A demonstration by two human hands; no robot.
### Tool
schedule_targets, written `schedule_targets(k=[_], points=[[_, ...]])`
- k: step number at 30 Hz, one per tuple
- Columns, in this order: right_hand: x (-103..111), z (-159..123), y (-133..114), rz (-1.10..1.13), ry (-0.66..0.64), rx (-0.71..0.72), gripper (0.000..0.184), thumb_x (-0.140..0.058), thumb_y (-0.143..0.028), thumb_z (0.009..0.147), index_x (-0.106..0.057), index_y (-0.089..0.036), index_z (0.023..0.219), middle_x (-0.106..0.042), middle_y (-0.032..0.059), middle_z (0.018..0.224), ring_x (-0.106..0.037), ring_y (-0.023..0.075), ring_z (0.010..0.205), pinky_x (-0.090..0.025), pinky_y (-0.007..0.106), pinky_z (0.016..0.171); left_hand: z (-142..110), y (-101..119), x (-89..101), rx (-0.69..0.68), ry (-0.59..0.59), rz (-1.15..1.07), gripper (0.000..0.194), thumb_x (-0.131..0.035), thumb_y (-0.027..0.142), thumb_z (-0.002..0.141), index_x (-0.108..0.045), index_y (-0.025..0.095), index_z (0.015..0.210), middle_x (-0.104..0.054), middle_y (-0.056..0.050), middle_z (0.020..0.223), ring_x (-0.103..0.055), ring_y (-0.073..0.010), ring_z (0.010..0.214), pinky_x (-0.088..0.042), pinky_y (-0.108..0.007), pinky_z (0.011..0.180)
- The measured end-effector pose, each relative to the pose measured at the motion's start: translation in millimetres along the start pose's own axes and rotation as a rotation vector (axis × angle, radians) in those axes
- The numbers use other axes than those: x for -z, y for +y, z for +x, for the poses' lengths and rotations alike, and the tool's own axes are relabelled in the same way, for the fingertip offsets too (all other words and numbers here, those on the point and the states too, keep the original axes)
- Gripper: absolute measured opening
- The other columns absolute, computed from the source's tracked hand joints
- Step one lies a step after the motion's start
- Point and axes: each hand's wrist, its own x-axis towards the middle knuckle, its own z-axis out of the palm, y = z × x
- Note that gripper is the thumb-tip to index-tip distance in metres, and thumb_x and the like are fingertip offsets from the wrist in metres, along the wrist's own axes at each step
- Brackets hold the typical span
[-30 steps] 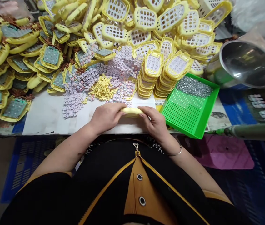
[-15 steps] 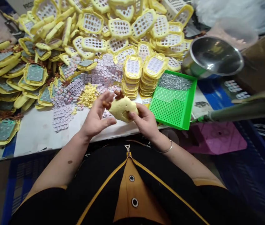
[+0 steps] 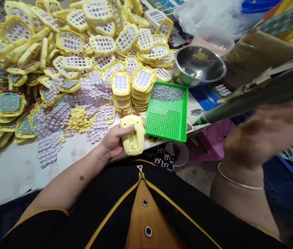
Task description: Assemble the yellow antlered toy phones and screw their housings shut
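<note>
- My left hand [image 3: 114, 142] holds a pale yellow casing [image 3: 130, 141]; its fingers [image 3: 124, 131] are narrowed around the casing's left side, the thumb lying across the face.
- The casing is at the bench's near edge, in front of my body and to the left of the green tray [image 3: 158, 122].
- Casing face turned up towards me: a cluster of small holes near the top, a long recessed slot below, small round holes near the corners, two brown antler-like pieces [image 3: 136, 111] at the top end.
- My right hand [image 3: 262, 131] is well apart, out to the right, beside a dark bar [image 3: 255, 90]. It is blurred; I cannot tell whether its fingers are wide, narrow or holding anything.
- Green tray: perforated, silver screws [image 3: 168, 92] heaped at its far end.
- Two stacks of yellow frames with white keypads stand beyond the casing: left stack [image 3: 121, 84], right stack [image 3: 143, 79].
- To the left on the bench [image 3: 14, 176]: a pile of small yellow pieces [image 3: 78, 119] among printed keypad squares [image 3: 49, 148], then yellow shells with green boards [image 3: 8, 103].
- Metal bowl [image 3: 210, 74] behind the tray, a few yellow bits inside.
</note>
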Motion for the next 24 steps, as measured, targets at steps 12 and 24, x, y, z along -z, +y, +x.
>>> schedule_targets(k=[12, 24], points=[[-52.9, 51.7, 26.5, 0.11, -0.332, 0.194, 0.036, -0.08, -0.048, 0.072, -0.064, -0.032, 0.101, -0.056, -0.006, 0.059, -0.053, 0.012, 0.047, -0.046, 0.029, 0.047, 42.0, -4.0, -44.3, 0.216, 0.074, -0.075, 0.025, -0.072, 0.02, 0.075, -0.065, 0.016, 0.099, -0.074, -0.007, 0.085, -0.068, -0.0163, 0.07, -0.058, -0.031, 0.07], [-76.5, 60.6, 73.3, 0.063, -0.34, 0.255, 0.037, -0.071, -0.056, 0.077, -0.056, -0.034, 0.102, -0.056, -0.0052, 0.068, -0.048, 0.0106, 0.045, -0.045, 0.029, 0.046, 44.8, -2.3, -41.7, 0.28, 0.049, -0.134, 0.041, -0.081, 0.025, 0.07, -0.066, 0.016, 0.106, -0.072, -0.005, 0.083, -0.067, -0.0163, 0.07, -0.056, -0.03, 0.066]])
